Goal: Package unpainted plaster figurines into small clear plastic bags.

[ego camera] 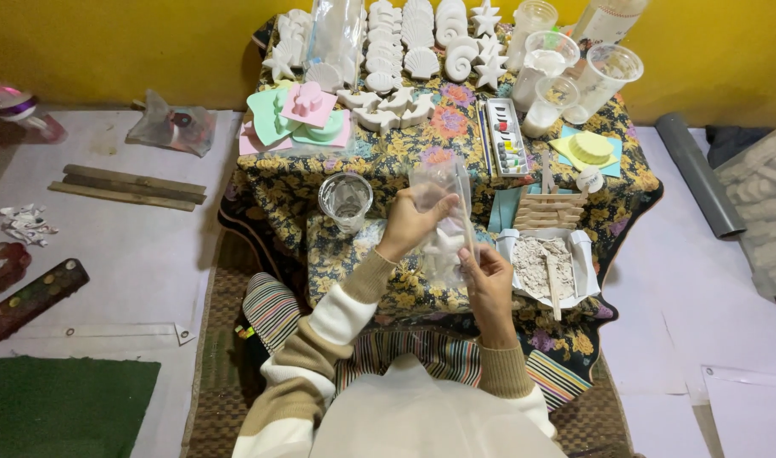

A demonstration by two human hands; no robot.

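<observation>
left hand [407,222]: raised over the low table, fingers closed around the upper part of a clear plastic bag [439,212], holding it up.
right hand [490,284]: just below and right of the bag, fingers pinched on a thin pale stick [467,222] that runs up along the bag's right edge; palm turned toward the bag.
clear plastic bag: in the air between both hands, above the front of the table; a white star-like shape shows through it, though i cannot tell exactly what it is.
table [379,161]: covered in a dark floral cloth, close in front of the seated person.
glass [346,200]: clear, standing just left of the left hand.
tray of white powder [547,265]: right of the right hand, a flat stick lying in it.
paint set [507,136]: small tubes in a box with brushes beside it, behind the tray.
white casts [422,42]: shells, stars and spirals, rowed at the table's far edge.
plastic cups [566,76]: several clear ones at the far right corner, some with white contents.
pink and green moulds [299,114]: far left part of the table.
</observation>
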